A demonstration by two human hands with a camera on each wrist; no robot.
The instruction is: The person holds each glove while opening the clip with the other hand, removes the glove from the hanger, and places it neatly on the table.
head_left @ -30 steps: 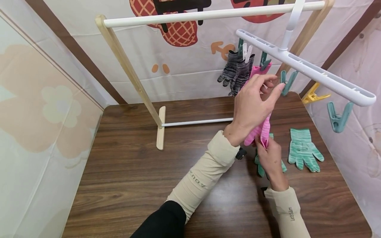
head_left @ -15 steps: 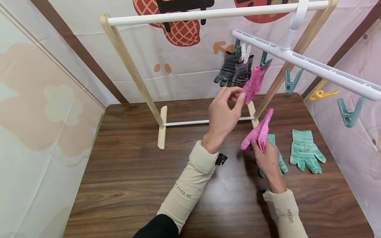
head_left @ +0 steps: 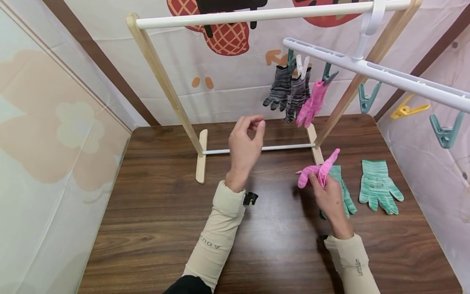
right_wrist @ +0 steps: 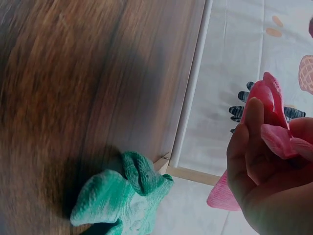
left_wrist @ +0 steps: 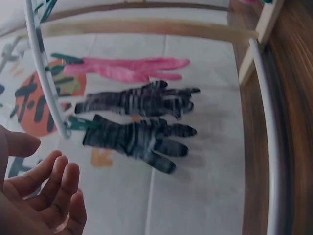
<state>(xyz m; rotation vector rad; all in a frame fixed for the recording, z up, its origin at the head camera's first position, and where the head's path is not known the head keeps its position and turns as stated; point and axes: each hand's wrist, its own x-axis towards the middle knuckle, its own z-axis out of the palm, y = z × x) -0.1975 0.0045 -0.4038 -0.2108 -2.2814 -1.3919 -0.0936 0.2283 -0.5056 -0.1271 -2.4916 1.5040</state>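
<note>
My right hand (head_left: 328, 198) pinches a pink glove (head_left: 318, 170) above the table; in the right wrist view the glove (right_wrist: 269, 100) bends over the fingers. My left hand (head_left: 245, 143) holds nothing, its fingers loosely curved, left of the hanging gloves. Two dark striped gloves (head_left: 278, 89) and another pink glove (head_left: 311, 103) hang by clips from the white hanger (head_left: 367, 69). These same hanging gloves show in the left wrist view, past the left hand (left_wrist: 49, 191). Below and behind the right hand lies a green glove (head_left: 343, 192), partly hidden by it.
A second green glove (head_left: 379, 185) lies flat at the table's right. Unused teal clips (head_left: 368, 99) and a yellow clip (head_left: 408, 109) hang along the hanger. The hanger hooks on the white rod (head_left: 257, 15) of a wooden-legged rack (head_left: 165, 85).
My left hand has drawn back leftward from the hanging pink glove and lowered. The right hand stays almost in place, with the held pink glove drooping more. The hanger has swung slightly.
</note>
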